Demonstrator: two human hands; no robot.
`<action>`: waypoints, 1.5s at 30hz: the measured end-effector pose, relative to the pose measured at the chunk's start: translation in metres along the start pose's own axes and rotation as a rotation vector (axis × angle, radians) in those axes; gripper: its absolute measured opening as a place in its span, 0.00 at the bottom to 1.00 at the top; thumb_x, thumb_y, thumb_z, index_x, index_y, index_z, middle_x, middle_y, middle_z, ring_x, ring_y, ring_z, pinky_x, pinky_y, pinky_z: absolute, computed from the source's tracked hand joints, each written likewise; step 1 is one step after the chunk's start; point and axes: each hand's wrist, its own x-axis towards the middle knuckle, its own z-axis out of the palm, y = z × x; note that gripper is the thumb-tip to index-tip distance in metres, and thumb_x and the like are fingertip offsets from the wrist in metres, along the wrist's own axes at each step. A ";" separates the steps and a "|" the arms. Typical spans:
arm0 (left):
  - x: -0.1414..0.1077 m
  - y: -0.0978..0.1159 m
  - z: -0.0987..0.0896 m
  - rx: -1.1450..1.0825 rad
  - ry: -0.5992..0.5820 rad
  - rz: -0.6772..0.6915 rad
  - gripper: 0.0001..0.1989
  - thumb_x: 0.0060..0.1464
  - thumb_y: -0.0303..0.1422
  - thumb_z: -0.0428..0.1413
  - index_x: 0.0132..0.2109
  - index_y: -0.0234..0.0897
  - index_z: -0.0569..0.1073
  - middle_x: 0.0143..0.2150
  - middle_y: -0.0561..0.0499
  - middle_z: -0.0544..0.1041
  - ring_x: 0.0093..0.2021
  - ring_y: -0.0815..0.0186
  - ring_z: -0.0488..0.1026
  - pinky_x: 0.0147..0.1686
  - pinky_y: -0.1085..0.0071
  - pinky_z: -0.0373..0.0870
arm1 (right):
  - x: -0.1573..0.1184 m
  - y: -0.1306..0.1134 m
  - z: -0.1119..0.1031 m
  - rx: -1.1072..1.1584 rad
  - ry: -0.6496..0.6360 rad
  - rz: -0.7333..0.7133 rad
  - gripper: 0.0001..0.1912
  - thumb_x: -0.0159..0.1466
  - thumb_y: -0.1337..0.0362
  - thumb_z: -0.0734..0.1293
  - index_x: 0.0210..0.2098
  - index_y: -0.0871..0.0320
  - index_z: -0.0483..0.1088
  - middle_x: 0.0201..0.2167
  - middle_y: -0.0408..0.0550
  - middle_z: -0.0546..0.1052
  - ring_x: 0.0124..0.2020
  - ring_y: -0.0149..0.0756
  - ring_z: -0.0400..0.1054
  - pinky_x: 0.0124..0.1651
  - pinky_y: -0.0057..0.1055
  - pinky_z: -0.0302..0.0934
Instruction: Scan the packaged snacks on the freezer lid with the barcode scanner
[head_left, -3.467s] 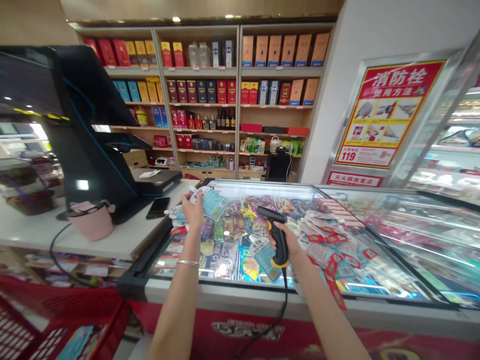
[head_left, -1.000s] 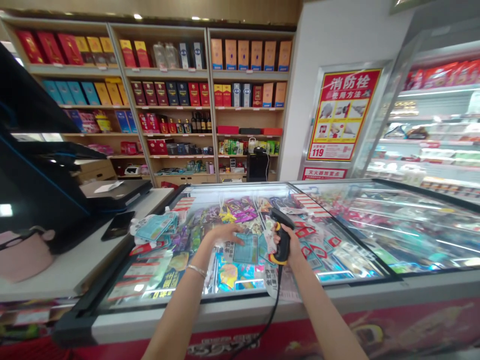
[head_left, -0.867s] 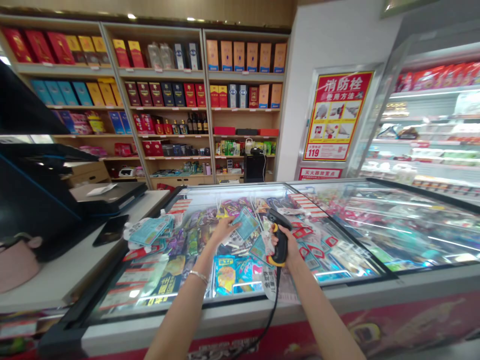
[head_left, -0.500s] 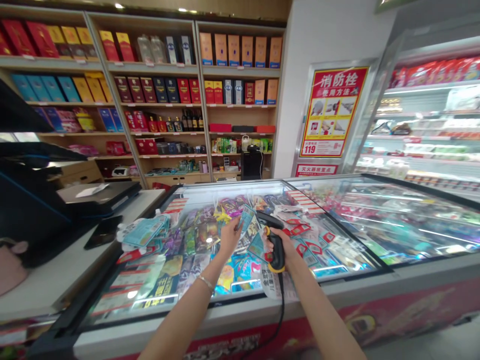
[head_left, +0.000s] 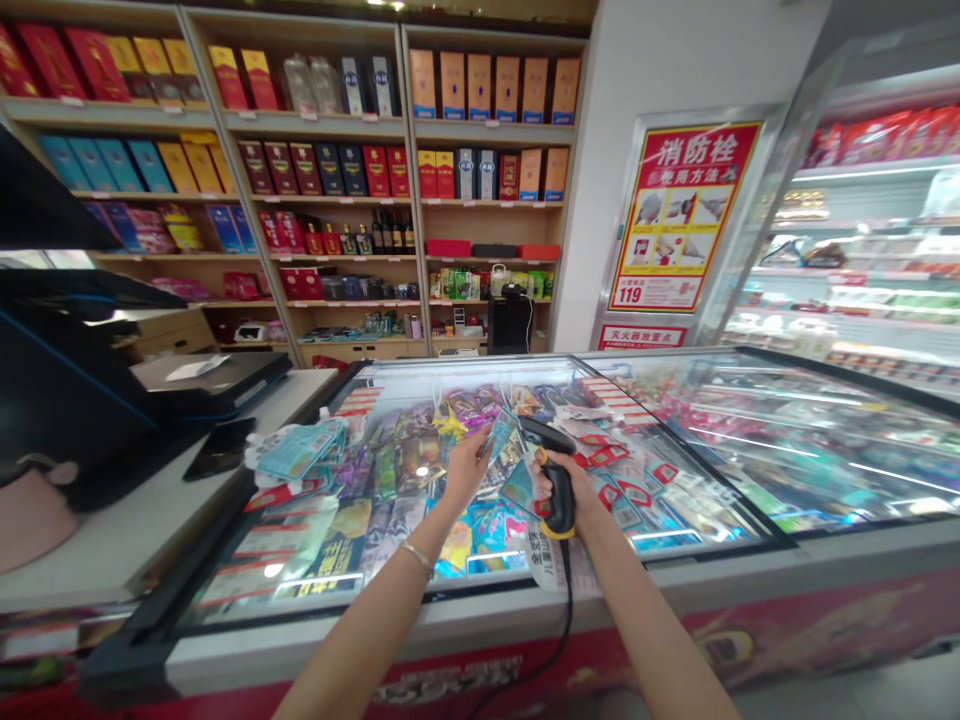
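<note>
Left hand (head_left: pixel 466 468) pinches teal packet (head_left: pixel 501 432), fingers closed; right hand (head_left: pixel 583 492) curls around black scanner (head_left: pixel 559 490). Packet held still, printed face toward scanner, should read best.

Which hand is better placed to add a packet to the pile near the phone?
Probably the left hand: it holds a blue packet and is nearer the pile; the right hand grips the scanner.

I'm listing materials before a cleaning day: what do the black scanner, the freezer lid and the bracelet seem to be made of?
Scanner: probably plastic, judging by its smooth black, low-sheen surface; its yellow trim could be plastic or rubber.
Freezer lid: likely glass, though clear acrylic is possible; it is see-through and glossy, with bright reflections.
Bracelet: probably polished metal, from its silvery glint.
</note>
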 end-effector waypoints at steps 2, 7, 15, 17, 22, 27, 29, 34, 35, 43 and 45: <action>0.000 0.000 0.000 0.004 0.002 0.008 0.16 0.58 0.38 0.47 0.46 0.35 0.74 0.22 0.55 0.63 0.25 0.69 0.63 0.30 0.75 0.59 | 0.001 0.000 -0.002 -0.003 -0.001 0.011 0.09 0.53 0.59 0.68 0.28 0.57 0.65 0.22 0.41 0.68 0.15 0.24 0.55 0.17 0.24 0.53; -0.003 -0.002 0.003 0.005 0.012 0.015 0.16 0.59 0.38 0.46 0.46 0.37 0.73 0.22 0.55 0.62 0.25 0.69 0.62 0.30 0.75 0.58 | 0.000 0.000 -0.002 0.014 -0.022 0.017 0.09 0.53 0.59 0.68 0.28 0.57 0.66 0.21 0.41 0.68 0.15 0.24 0.56 0.17 0.22 0.52; 0.003 -0.002 -0.020 0.004 0.218 -0.118 0.14 0.59 0.40 0.46 0.30 0.38 0.68 0.20 0.56 0.58 0.23 0.70 0.57 0.27 0.74 0.54 | 0.002 -0.003 0.026 -0.098 -0.040 -0.021 0.11 0.54 0.56 0.67 0.28 0.58 0.68 0.13 0.39 0.63 0.14 0.27 0.55 0.15 0.23 0.50; 0.004 -0.006 -0.042 -0.013 0.353 -0.180 0.15 0.58 0.41 0.46 0.28 0.39 0.65 0.19 0.57 0.54 0.22 0.71 0.54 0.26 0.73 0.52 | 0.011 0.002 0.042 -0.088 -0.075 -0.049 0.10 0.54 0.57 0.67 0.28 0.58 0.68 0.16 0.40 0.66 0.15 0.27 0.56 0.16 0.23 0.51; -0.006 -0.038 -0.120 0.083 0.626 -0.318 0.16 0.56 0.41 0.48 0.24 0.39 0.59 0.20 0.58 0.54 0.23 0.71 0.53 0.27 0.73 0.53 | 0.039 0.028 0.091 0.005 -0.144 -0.041 0.09 0.53 0.59 0.67 0.30 0.58 0.70 0.24 0.42 0.72 0.15 0.24 0.56 0.16 0.23 0.53; -0.007 -0.089 -0.209 0.297 0.785 -0.522 0.08 0.53 0.38 0.52 0.33 0.38 0.65 0.27 0.54 0.67 0.30 0.66 0.65 0.35 0.70 0.61 | 0.059 0.064 0.127 0.081 -0.169 0.056 0.10 0.52 0.60 0.68 0.29 0.60 0.71 0.23 0.42 0.71 0.16 0.23 0.57 0.17 0.21 0.55; -0.007 -0.106 -0.233 0.345 0.767 -0.575 0.13 0.53 0.36 0.52 0.44 0.36 0.66 0.36 0.48 0.73 0.37 0.62 0.70 0.40 0.67 0.64 | 0.064 0.081 0.134 0.105 -0.182 0.105 0.10 0.52 0.60 0.69 0.29 0.61 0.71 0.23 0.42 0.72 0.16 0.22 0.57 0.17 0.20 0.56; -0.024 -0.135 -0.248 0.611 0.491 -0.506 0.20 0.54 0.37 0.52 0.53 0.34 0.68 0.59 0.38 0.66 0.61 0.48 0.59 0.55 0.55 0.60 | 0.070 0.122 0.137 0.100 -0.164 0.262 0.11 0.50 0.60 0.70 0.29 0.62 0.71 0.23 0.44 0.72 0.16 0.22 0.59 0.18 0.20 0.57; -0.029 -0.139 -0.247 0.632 0.424 -0.512 0.19 0.55 0.38 0.51 0.52 0.35 0.71 0.60 0.41 0.66 0.63 0.47 0.56 0.56 0.53 0.58 | 0.070 0.128 0.136 0.085 -0.164 0.288 0.12 0.50 0.60 0.70 0.29 0.63 0.71 0.24 0.44 0.72 0.16 0.22 0.59 0.18 0.20 0.57; -0.038 -0.140 -0.246 0.504 0.388 -0.629 0.17 0.58 0.37 0.46 0.48 0.43 0.76 0.60 0.51 0.68 0.64 0.55 0.57 0.59 0.59 0.58 | 0.067 0.136 0.133 0.081 -0.199 0.302 0.13 0.49 0.59 0.72 0.29 0.62 0.72 0.24 0.43 0.72 0.16 0.21 0.59 0.18 0.20 0.57; -0.038 -0.134 -0.248 0.521 0.500 -0.631 0.17 0.58 0.34 0.45 0.45 0.40 0.78 0.57 0.48 0.71 0.60 0.56 0.62 0.57 0.61 0.60 | 0.066 0.135 0.133 0.070 -0.204 0.304 0.12 0.49 0.60 0.72 0.29 0.62 0.71 0.24 0.43 0.72 0.16 0.22 0.59 0.18 0.20 0.56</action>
